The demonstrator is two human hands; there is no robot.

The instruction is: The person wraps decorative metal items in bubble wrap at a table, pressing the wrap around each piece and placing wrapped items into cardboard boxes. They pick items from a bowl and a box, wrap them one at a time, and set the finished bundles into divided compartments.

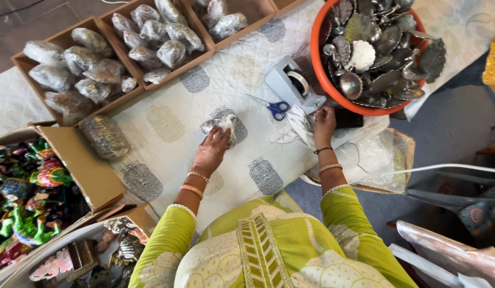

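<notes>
My left hand (211, 151) rests on a small metal piece wrapped in clear plastic (222, 126), pressing it onto the white quilted cloth (167, 133). My right hand (324, 120) reaches to the grey tape dispenser (294, 84), fingertips at its front end beside a crumpled white cloth (296, 128); whether it holds tape is not clear. Blue-handled scissors (272, 107) lie between the two hands.
An orange tub (318, 58) of silver metal dishes stands at the upper right. Cardboard trays (77, 66) of wrapped pieces line the far side. A wrapped bundle (103, 136) lies left. Boxes of painted figurines (29, 202) sit at left. Plastic bags (372, 157) lie right.
</notes>
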